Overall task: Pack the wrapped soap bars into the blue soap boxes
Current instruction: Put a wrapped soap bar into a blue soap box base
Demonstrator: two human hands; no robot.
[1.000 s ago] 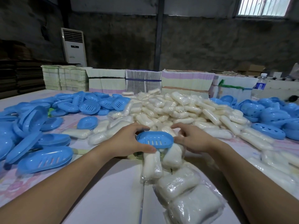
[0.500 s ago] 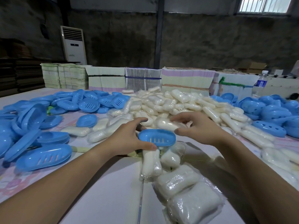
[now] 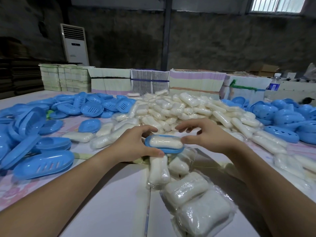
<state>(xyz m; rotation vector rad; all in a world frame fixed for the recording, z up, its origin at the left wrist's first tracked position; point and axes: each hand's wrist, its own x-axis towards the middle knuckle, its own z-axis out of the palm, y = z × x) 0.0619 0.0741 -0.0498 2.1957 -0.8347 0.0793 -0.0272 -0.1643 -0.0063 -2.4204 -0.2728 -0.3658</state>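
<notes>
- Bare concrete walls close off the back of the head view, with a white standing air conditioner (image 3: 75, 43) against them and a barred window (image 3: 277, 4) high at the right.
- Stacks of flat printed cartons (image 3: 195, 81) line the far edge of the bench (image 3: 106, 199), and a water bottle (image 3: 273, 86) stands beyond them to the right.
- Left hand (image 3: 136, 144) holds a blue soap box half (image 3: 164, 147) from its left end, thumb curled along the near rim and fingers arched over the far rim.
- One wrapped soap bar (image 3: 165, 141) lies lengthwise inside that box half, filling it, directly between the two hands.
- Right hand (image 3: 206, 135) is at the right end of the box, its thumb tip touching the end of the bar; the fingers are spread and loosely bent above the far side, gripping nothing that can be seen.
- Beyond both hands rises a large heap of wrapped bars (image 3: 188, 106).
- Below the hands, nearer the person, several more wrapped bars (image 3: 188, 189) lie in a loose run on the bench.
- Left of the left hand lie many blue slotted trays (image 3: 42, 165), some stacked.
- Right of the right hand is a pile of blue domed lids (image 3: 282, 117).
</notes>
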